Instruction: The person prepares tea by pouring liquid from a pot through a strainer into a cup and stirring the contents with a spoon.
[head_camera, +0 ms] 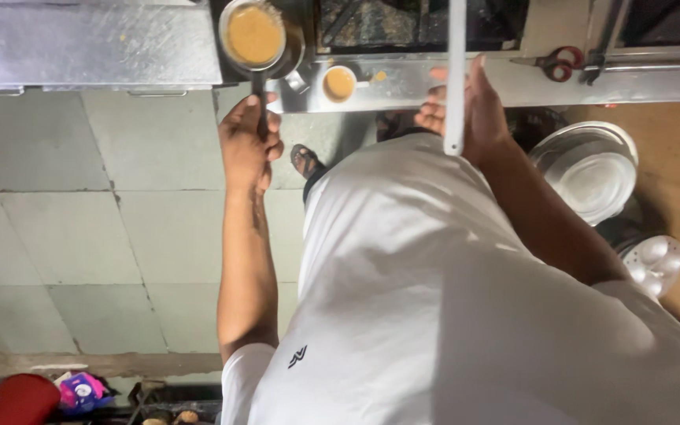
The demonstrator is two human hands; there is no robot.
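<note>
- Left hand point(249, 142): arm stretched straight forward, fingers curled tight in a closed grip.
- Right hand point(470, 106): arm bent, fingers loosely extended, palm resting down.

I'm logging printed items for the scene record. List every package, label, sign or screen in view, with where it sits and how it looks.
Small package: bottom left corner, on the floor edge beside a red rounded thing; crumpled pouch shape, purple and blue with pink and white patches.
Logo mark: on the person's white shirt, lower middle; small, dark, angular.
No signs or screens show.
</note>
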